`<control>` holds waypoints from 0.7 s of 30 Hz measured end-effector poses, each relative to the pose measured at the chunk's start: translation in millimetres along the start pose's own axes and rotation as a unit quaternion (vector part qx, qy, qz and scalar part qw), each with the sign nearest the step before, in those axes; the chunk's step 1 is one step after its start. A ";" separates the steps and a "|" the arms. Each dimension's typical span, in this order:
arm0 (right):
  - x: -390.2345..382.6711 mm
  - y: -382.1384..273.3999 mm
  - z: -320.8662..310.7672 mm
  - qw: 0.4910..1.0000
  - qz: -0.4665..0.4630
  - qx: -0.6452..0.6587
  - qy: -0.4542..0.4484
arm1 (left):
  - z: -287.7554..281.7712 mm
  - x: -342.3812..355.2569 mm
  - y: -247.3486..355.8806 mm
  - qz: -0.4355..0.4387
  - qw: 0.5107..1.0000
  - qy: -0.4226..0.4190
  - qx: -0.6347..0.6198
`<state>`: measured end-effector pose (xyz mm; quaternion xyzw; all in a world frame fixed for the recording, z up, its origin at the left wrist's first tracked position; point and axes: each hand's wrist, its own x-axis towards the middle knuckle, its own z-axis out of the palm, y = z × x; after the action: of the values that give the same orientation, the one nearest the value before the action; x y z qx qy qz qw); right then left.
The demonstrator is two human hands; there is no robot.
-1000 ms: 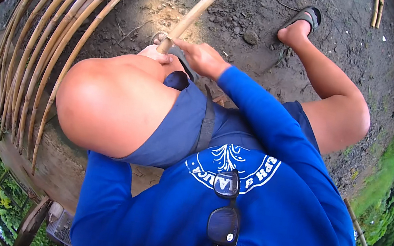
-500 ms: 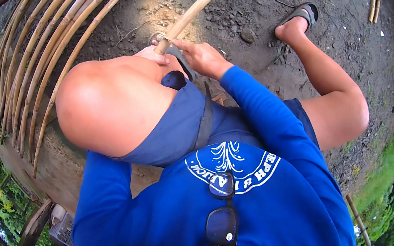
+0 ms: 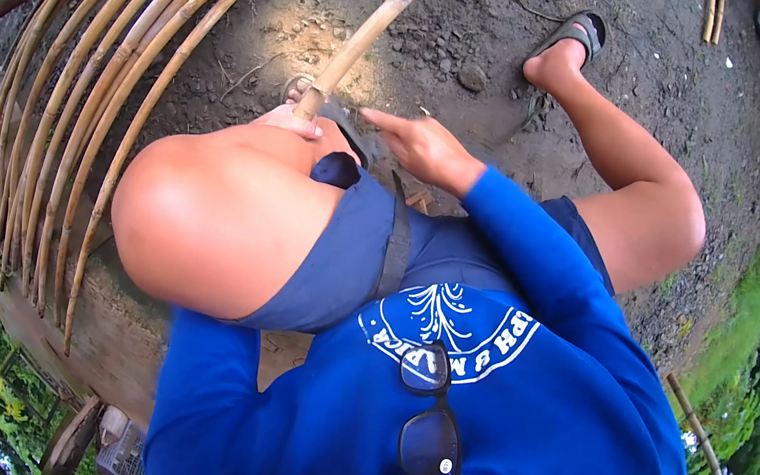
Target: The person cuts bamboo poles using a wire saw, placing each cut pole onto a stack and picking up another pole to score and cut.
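A pale bamboo pole slants down from the top of the view to just beyond my raised left knee. My left hand is closed around its lower end, thumb lying along the near side; the knee partly hides this hand. A thin band seems to go around the pole just above that grip. To the right of the pole, apart from it, my right hand has its index finger stretched toward it. I see nothing in that hand, though its lower fingers are slightly blurred.
Several curved bamboo poles lean in a row on the left. My sandalled right foot rests on stony soil. Two short poles lie at the far right. A wire cage is at the lower left, and dark glasses hang on my shirt.
My right hand has drawn away from the pole, to the right and toward me; a thin strand seen at its fingertips before no longer shows. My left hand still grips the pole.
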<state>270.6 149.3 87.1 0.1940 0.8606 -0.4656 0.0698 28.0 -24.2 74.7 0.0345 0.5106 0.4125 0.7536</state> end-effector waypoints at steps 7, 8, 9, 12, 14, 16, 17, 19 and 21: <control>33.8 3.0 6.0 0.998 -0.049 0.010 0.034 | 7.8 12.2 14.6 0.001 1.000 -0.018 0.006; 44.1 4.8 10.3 0.997 -0.055 0.015 0.051 | 8.7 8.8 9.3 -0.004 1.000 -0.017 0.001; 47.2 6.8 13.8 0.996 -0.061 0.018 0.069 | 9.7 8.3 8.7 -0.002 1.000 -0.017 0.000; 4.0 5.8 -0.5 1.000 -0.014 0.007 0.006 | -3.4 3.0 0.4 0.000 1.000 0.000 -0.006; -25.4 -4.1 -13.9 0.998 0.051 -0.009 -0.038 | -4.1 4.4 -0.5 -0.002 1.000 -0.002 -0.004; -32.5 -8.6 -20.6 0.998 0.051 -0.022 -0.041 | -5.0 6.1 1.0 -0.001 1.000 -0.002 -0.007; -23.6 -8.3 -17.1 0.998 0.054 -0.021 -0.037 | -2.4 9.6 5.3 0.001 1.000 -0.007 -0.004; 17.2 -1.0 -4.0 1.000 -0.008 0.000 0.007 | 2.7 19.1 12.3 0.013 1.000 -0.015 0.003; 50.2 12.5 9.1 0.999 -0.029 0.002 0.040 | 6.6 26.1 14.3 0.013 1.000 -0.018 0.008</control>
<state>229.1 161.4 57.3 0.1877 0.8670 -0.4611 0.0211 28.5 4.7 65.3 0.0544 0.4995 0.4173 0.7572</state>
